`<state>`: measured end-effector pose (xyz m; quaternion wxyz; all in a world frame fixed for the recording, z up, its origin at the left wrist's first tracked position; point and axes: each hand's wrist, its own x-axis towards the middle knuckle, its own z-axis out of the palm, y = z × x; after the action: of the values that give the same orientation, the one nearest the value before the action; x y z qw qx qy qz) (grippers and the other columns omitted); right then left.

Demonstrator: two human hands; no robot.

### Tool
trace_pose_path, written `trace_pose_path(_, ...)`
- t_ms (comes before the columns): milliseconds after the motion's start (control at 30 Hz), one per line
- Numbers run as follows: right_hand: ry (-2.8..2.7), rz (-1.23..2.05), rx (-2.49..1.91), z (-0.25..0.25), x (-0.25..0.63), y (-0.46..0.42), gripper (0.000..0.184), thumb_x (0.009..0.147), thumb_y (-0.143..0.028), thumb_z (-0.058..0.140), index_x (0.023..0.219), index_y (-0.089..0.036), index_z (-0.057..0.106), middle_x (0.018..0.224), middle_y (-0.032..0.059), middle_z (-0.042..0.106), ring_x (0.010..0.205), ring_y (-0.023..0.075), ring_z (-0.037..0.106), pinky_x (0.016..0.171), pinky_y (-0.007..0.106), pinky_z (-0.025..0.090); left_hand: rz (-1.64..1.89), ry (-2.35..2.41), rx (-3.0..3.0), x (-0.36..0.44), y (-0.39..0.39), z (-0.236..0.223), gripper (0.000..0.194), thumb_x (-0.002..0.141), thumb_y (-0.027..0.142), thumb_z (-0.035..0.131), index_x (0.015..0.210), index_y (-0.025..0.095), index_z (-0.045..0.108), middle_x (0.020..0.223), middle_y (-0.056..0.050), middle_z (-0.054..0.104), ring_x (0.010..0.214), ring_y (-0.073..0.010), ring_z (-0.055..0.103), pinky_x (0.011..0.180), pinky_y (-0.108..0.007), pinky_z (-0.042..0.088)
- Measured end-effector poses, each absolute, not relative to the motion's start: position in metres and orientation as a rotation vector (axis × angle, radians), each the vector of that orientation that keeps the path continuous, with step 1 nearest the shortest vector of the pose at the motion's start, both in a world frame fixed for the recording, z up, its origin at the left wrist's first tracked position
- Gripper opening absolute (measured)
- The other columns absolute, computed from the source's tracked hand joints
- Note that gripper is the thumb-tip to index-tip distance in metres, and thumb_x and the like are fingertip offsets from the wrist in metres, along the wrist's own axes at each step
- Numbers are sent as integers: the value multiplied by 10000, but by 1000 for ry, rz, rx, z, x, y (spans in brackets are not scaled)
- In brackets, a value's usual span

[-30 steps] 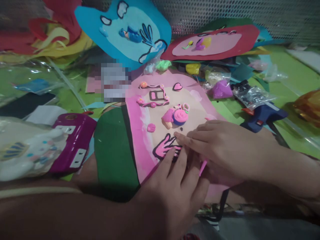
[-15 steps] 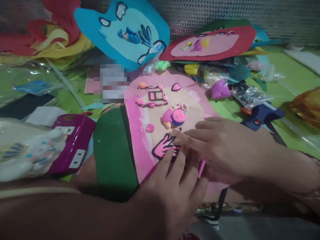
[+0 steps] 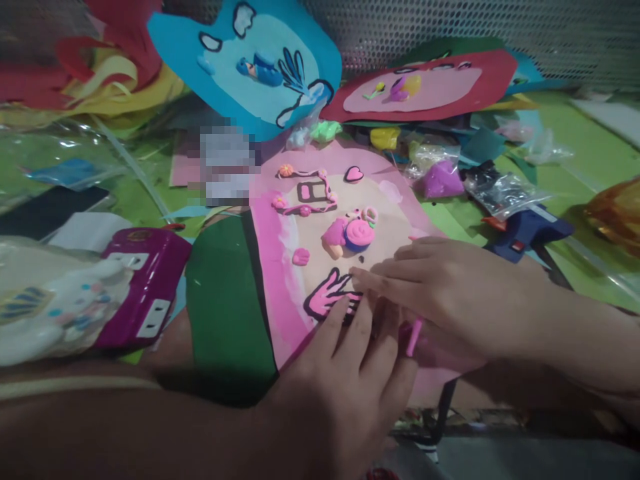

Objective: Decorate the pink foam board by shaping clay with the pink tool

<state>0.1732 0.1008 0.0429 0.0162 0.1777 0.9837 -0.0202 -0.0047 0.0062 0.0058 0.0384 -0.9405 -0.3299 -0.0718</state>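
A pink card (image 3: pixel 287 313) with a beige centre lies in front of me. On it are a pink and blue clay figure (image 3: pixel 350 233), a small heart (image 3: pixel 353 174), a flower-trimmed frame (image 3: pixel 306 192) and a black-outlined pink fan shape (image 3: pixel 330 293). My left hand (image 3: pixel 345 380) rests its spread fingers on the card's lower part, at the fan shape. From the right, my right hand (image 3: pixel 450 287) reaches over with outstretched fingers, its index fingertip by the fan's top. A thin pink clay strip (image 3: pixel 413 337) shows between the hands; the right thumb is hidden.
Behind stand a blue card (image 3: pixel 200 73) and a red card (image 3: pixel 485 73) with clay figures. Bagged purple clay (image 3: pixel 443 179) and a dark blue tool (image 3: pixel 533 230) lie right. A purple case (image 3: pixel 145 287) and green paper (image 3: pixel 223 300) sit left.
My right hand has shifted slightly right, its index fingertip drawing down the card. The pink strip has moved a little right. My left hand stays nearly in place.
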Motion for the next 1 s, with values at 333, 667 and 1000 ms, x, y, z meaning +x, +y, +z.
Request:
trace_pose_path(333, 3066, 30, 511, 46, 172, 102, 355, 799, -258, 527, 1107, -92, 586, 800, 71, 652, 644, 180, 516, 615, 321, 334, -219, -992, -2888, -5, 7, 5, 616, 861, 509, 517, 1309, 97, 422, 1378, -183, 448, 1275, -428, 370, 1047, -544, 195)
trace_pose_path(667, 3011, 131, 528, 45, 171, 101, 388, 833, -243, 516, 1194, -107, 549, 816, 60, 648, 649, 184, 500, 611, 324, 324, -188, -1021, -2899, -5, 4, 6, 581, 875, 483, 511, 1313, 112, 420, 1376, -167, 458, 1283, -420, 369, 1057, -528, 162)
trace_pose_path(1000, 3066, 44, 486, 44, 180, 107, 297, 820, -189, 503, 1107, -149, 568, 828, 55, 646, 640, 164, 493, 613, 309, 319, -159, -1027, -2879, -3, 5, 6, 758, 818, 566, 580, 1370, 94, 361, 1410, -169, 419, 1302, -417, 335, 1061, -533, 151)
